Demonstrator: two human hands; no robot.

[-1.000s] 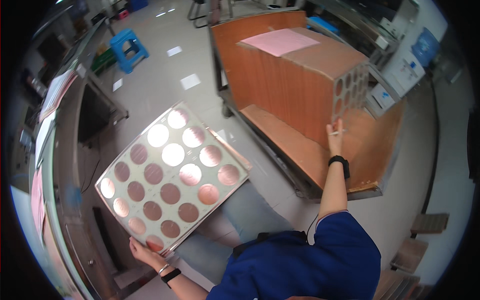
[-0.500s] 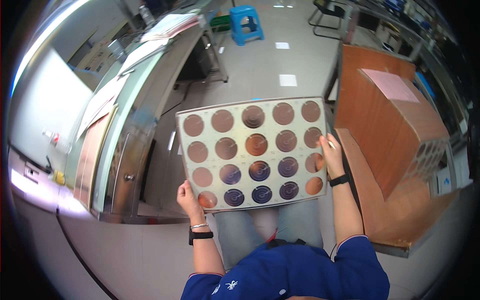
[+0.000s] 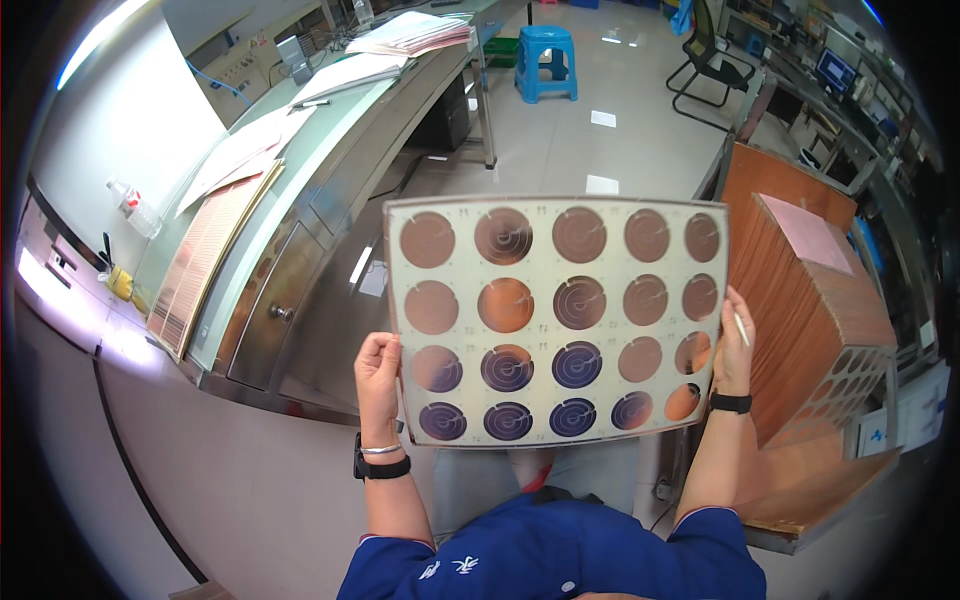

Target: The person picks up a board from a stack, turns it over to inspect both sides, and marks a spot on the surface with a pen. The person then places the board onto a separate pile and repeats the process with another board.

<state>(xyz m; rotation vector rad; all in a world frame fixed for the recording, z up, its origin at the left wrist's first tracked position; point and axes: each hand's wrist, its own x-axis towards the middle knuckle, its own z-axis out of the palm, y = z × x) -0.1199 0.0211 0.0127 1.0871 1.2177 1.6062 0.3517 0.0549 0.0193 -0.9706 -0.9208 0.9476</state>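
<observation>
A large pale circuit-board panel (image 3: 542,335) with rows of round copper discs is held up over my lap, tilted slightly. Reflections turn some discs orange and others dark blue. My left hand (image 3: 378,385) pinches the panel's left edge, low down, fingers curled. At the opposite edge, my right hand (image 3: 736,345) grips the panel's lower right side. A thin whitish stick, perhaps a pen (image 3: 741,330), is tucked between the fingers of that hand. The panel's underside and the fingers behind it are hidden.
To the left runs a glass-topped workbench (image 3: 340,125) with papers (image 3: 415,35), a copper-coloured panel (image 3: 215,260) and a plastic bottle (image 3: 133,208). At right stands a brown wooden box (image 3: 800,300) with a pink sheet on top. A blue stool (image 3: 546,60) and a black chair (image 3: 708,60) are farther off.
The panel has come nearer and shifted right, and it now looks larger and more level. Both hands keep hold of its edges. The view has swung left, so bench and box appear displaced.
</observation>
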